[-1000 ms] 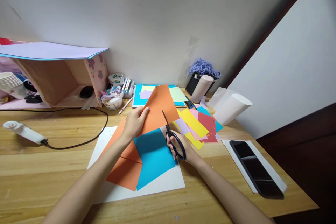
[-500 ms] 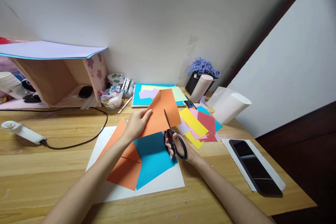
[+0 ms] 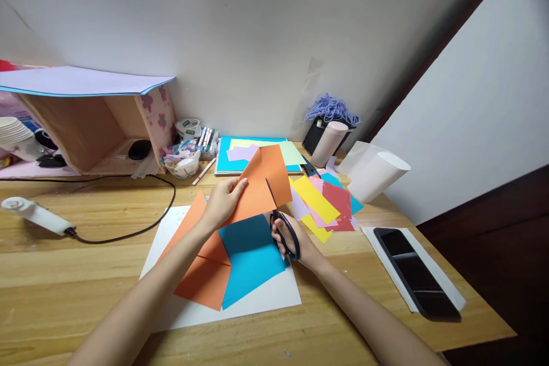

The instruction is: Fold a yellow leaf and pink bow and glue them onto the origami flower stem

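Observation:
My left hand (image 3: 225, 200) pinches the left side of an orange sheet of paper (image 3: 253, 189), held up above the table. In my right hand (image 3: 287, 234) is a pair of black-handled scissors (image 3: 292, 240), with the fingers in the loops. The scissors' blades lie across the orange sheet near its right part, with a slit running up from its lower edge. Below, folded orange paper (image 3: 203, 283) and a blue sheet (image 3: 251, 263) rest on a white sheet (image 3: 274, 294).
Coloured paper scraps (image 3: 317, 200) lie to the right, beside a white paper roll (image 3: 380, 176). A phone (image 3: 416, 274) is at the right edge. At the left stand an open box (image 3: 158, 120), a bowl of scraps (image 3: 184, 167) and a corded white device (image 3: 38, 215).
The scissors' handles have come together, closing the blades on the orange sheet. The strip right of the cut has shifted slightly left. My left hand stays almost still.

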`<control>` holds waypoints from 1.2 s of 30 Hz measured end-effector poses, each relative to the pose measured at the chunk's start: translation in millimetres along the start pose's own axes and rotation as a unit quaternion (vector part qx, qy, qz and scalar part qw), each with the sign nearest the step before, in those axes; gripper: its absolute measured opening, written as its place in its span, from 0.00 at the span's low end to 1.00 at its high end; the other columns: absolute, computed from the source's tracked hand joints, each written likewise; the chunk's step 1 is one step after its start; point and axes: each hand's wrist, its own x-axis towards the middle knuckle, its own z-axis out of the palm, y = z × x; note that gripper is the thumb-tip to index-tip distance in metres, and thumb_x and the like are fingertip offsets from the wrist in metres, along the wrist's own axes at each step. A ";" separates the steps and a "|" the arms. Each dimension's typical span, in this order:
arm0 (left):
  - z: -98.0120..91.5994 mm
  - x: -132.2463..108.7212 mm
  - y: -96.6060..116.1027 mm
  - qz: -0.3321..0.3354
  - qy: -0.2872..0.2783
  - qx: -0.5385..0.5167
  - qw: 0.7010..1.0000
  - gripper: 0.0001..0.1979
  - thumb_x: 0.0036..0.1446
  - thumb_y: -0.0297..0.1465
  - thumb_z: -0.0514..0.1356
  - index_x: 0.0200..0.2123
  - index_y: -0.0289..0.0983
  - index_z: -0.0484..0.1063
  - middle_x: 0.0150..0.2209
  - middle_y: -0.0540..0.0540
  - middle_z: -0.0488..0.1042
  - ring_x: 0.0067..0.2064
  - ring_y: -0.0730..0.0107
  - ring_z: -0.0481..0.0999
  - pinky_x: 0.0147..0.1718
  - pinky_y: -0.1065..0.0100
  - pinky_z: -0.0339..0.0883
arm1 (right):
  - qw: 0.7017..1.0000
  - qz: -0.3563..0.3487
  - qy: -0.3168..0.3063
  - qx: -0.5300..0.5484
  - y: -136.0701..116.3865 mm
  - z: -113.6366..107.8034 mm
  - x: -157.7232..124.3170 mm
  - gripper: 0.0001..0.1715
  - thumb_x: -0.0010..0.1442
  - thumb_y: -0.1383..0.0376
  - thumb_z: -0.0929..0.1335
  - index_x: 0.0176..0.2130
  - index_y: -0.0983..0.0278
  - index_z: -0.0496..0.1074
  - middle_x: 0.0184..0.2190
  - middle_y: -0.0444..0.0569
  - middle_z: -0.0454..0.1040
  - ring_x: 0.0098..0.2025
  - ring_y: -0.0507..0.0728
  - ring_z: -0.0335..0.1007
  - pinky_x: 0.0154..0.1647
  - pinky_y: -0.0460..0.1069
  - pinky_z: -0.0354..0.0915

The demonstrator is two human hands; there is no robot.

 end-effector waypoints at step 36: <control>1.4 3.9 -7.2 -0.006 -0.006 0.016 1.000 0.19 0.55 0.44 0.48 0.23 0.36 0.62 0.24 0.51 0.64 0.27 0.71 0.62 0.25 0.73 0.53 | 0.998 0.007 -0.023 -0.050 -7.1 5.9 -5.7 0.29 0.51 0.39 0.59 0.27 0.62 0.55 0.17 0.35 0.56 0.11 0.44 0.52 0.08 0.40 0.55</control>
